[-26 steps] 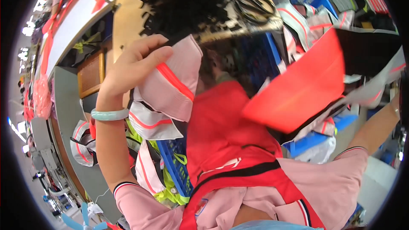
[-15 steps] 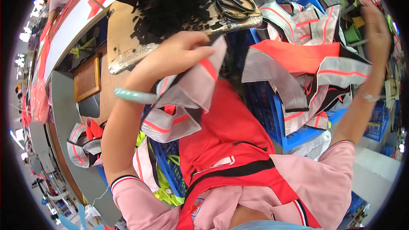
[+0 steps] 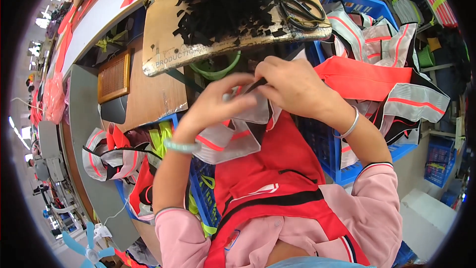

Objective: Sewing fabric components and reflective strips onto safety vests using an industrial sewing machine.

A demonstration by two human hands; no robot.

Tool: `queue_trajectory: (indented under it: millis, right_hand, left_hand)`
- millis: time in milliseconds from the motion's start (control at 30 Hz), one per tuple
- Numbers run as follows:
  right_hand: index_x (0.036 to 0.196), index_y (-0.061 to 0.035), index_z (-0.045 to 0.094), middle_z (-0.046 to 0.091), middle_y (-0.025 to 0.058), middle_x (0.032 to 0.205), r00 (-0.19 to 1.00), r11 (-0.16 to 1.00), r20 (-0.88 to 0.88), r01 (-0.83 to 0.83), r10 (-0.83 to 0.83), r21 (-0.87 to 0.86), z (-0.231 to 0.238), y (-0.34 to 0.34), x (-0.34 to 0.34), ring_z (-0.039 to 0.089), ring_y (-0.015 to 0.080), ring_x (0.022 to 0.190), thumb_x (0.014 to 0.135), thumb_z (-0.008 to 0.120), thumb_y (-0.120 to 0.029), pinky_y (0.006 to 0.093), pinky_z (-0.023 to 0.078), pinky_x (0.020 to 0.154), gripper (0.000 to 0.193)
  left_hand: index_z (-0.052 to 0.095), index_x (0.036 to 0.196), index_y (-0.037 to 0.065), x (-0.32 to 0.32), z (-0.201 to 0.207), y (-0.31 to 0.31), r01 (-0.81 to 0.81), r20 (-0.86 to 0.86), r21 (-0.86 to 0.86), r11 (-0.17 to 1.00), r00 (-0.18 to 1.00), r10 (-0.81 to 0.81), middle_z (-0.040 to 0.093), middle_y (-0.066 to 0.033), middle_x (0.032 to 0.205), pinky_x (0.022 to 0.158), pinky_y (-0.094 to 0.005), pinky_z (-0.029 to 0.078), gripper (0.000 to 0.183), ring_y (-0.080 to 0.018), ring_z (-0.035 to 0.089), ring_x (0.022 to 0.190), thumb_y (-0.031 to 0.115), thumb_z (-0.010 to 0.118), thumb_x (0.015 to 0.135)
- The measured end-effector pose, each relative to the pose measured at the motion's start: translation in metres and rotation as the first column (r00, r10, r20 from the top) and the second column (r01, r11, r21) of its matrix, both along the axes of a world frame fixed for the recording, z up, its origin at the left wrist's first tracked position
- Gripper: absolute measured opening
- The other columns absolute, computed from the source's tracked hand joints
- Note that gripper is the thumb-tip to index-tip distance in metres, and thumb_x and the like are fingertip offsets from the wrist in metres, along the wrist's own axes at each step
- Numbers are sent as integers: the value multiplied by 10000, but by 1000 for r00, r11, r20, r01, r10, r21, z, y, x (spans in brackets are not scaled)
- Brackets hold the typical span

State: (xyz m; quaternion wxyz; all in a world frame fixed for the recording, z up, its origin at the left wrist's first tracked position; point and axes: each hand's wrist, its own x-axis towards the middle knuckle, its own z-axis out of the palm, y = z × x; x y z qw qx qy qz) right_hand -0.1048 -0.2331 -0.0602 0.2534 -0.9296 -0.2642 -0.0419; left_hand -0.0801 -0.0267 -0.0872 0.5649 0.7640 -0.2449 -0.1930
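Note:
A grey fabric piece (image 3: 230, 144) with bright orange stripes and black trim hangs over my lap. My left hand (image 3: 218, 104) is closed around its upper part, thumb and fingers on either side of the cloth; its fingertips are slightly blurred. My right hand (image 3: 295, 87) pinches a black edge strip (image 3: 256, 86) of the piece, close to the left fingertips. Just beyond both hands is the near edge of a worn board (image 3: 168, 57), on which lie a heap of black scraps (image 3: 223, 15) and black-handled scissors (image 3: 301, 12).
To the right, a blue crate (image 3: 337, 168) overflows with grey and orange fabric pieces (image 3: 367, 77). Another blue crate (image 3: 203, 193) with yellow-green cloth stands at my left. Further left are more striped pieces (image 3: 111, 156), a wooden frame (image 3: 114, 77) and a small blue fan (image 3: 91, 253).
My right hand has come in from the far right to the fabric piece and now pinches its black edge. My left hand, with the piece, has lowered slightly.

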Motion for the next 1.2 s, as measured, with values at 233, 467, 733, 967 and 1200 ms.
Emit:
queue_trajectory:
  millis: [233, 467, 733, 967, 1200]
  right_hand:
    - [913, 0, 604, 606, 131, 769, 992, 942, -87, -60, 94, 331, 29, -4, 26, 598, 201, 646, 768, 699, -186, 288, 459, 580, 254]
    - [882, 4, 607, 524, 21, 679, 989, 910, -126, 123, -78, 397, 66, -7, 47, 451, 67, 595, 776, 681, -209, 233, 354, 518, 249]
    - [924, 26, 594, 554, 39, 728, 983, 875, -176, 134, -57, 466, 44, 3, 98, 478, 88, 676, 837, 637, -251, 247, 412, 608, 293]
    - [945, 30, 600, 578, 39, 755, 972, 864, -227, 162, -57, 476, 31, 6, 135, 501, 83, 700, 838, 631, -257, 237, 423, 634, 308]
    - [966, 14, 653, 663, 103, 812, 966, 837, -257, 161, -26, 523, 39, 7, 145, 617, 171, 745, 791, 645, -290, 288, 482, 697, 351]
  left_hand:
    - [629, 979, -46, -12, 36, 30, -325, 203, 107, 940, 932, 299, 653, -143, 801, 651, -255, 464, 181, -123, 601, 710, 70, 613, 841]
    - [633, 995, -50, 29, 102, 28, -198, 375, 178, 964, 919, 120, 668, -104, 821, 680, -264, 473, 216, -131, 600, 728, 110, 625, 851]
    - [623, 1091, -58, 101, 104, 43, -124, 131, 361, 924, 988, 82, 653, -49, 881, 731, -235, 459, 403, -97, 576, 810, 261, 652, 847]
    - [600, 1139, -72, 141, 91, 49, -107, 29, 338, 935, 994, 103, 658, -65, 942, 767, -233, 468, 444, -102, 584, 839, 250, 669, 842]
    - [589, 1163, -75, 148, 98, 50, -126, -12, 284, 950, 991, 135, 658, -82, 997, 808, -234, 468, 454, -111, 594, 884, 237, 676, 845]
